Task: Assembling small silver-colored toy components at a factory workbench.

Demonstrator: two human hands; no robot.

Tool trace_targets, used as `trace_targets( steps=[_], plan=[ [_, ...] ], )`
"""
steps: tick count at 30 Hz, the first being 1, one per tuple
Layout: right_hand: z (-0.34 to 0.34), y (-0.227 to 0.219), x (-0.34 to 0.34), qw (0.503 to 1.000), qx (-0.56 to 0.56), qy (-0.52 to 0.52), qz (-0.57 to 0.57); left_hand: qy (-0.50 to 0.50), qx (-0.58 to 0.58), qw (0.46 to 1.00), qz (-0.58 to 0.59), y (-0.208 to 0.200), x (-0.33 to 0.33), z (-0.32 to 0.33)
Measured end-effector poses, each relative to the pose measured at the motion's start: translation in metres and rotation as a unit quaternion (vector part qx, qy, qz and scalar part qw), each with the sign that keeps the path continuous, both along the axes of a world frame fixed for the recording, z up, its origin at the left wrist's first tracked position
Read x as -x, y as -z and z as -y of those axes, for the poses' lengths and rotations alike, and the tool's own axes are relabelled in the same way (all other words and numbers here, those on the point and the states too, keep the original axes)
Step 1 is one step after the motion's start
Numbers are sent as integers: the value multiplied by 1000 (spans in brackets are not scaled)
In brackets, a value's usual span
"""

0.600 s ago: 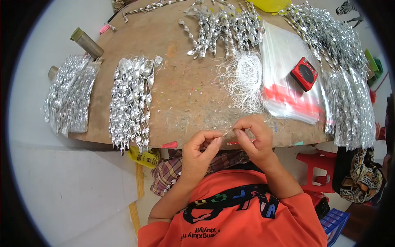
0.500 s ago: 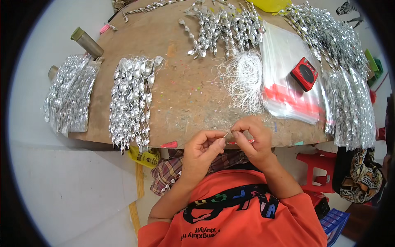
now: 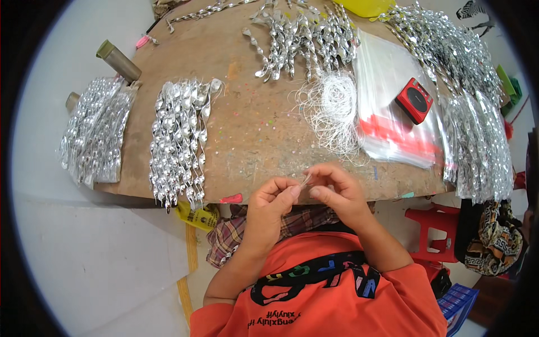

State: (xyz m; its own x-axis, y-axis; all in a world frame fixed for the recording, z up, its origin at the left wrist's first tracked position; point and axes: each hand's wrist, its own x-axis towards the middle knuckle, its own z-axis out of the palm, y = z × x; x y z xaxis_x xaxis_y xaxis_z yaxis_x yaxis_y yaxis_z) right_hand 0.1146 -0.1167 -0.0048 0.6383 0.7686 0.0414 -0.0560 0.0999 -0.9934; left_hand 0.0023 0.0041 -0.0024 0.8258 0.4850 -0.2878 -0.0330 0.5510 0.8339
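Observation:
At the near edge of the table my left hand (image 3: 270, 203) is closed, thumb pressed to forefinger. From that pinch a short, thin, pale string (image 3: 306, 179) sticks up towards the other hand. My right hand (image 3: 338, 191) faces it, with thumb and curled forefinger standing apart. Its fingertips are close to the string's upper end; whether they touch it is too fine to see. Beyond my hands lies a loose tangle of white string (image 3: 336, 104). Left of it a row of twisted silver spiral strips (image 3: 178, 143) lies across the table's front edge.
Farther off are more silver spirals (image 3: 306, 39). Clear plastic bags (image 3: 382, 73) lie at right under a red radio-like box (image 3: 415, 101), beside a heap of silver strips (image 3: 477, 146). Bagged strips (image 3: 98, 132) and a metal tube (image 3: 119, 60) are at left; a red stool (image 3: 432, 233) stands below.
My right thumb and forefinger have come apart from their pinch beside the left fingertips. My left hand has shifted slightly left and stays closed. More of the string shows between the hands.

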Motion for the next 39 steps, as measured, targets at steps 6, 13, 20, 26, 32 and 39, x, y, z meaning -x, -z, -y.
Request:
trace_targets(
  steps=[6, 13, 20, 26, 32, 39],
  plan=[
    [7, 1, 2, 998, -60, -28, 15, 18, -27, 999, -10, -1, -3, 13],
    [4, 12, 1, 910, -82, 104, 394, 1, -56, 998, 23, 3, -3, 15],
    [46, -9, -1, 869, -30, 197, 453, 101, -150, 983, 41, -5, -19, 40],
    [52, -5, -5, 840, 0, 241, 487, 142, -200, 969, -44, -19, -15, 55],
    [55, 0, -3, 876, 12, 242, 418, 168, -249, 954, 20, -25, -14, 63],
    [55, -20, 2, 897, -74, 203, 385, 86, -181, 979, 45, -1, -26, 43]
  ],
)
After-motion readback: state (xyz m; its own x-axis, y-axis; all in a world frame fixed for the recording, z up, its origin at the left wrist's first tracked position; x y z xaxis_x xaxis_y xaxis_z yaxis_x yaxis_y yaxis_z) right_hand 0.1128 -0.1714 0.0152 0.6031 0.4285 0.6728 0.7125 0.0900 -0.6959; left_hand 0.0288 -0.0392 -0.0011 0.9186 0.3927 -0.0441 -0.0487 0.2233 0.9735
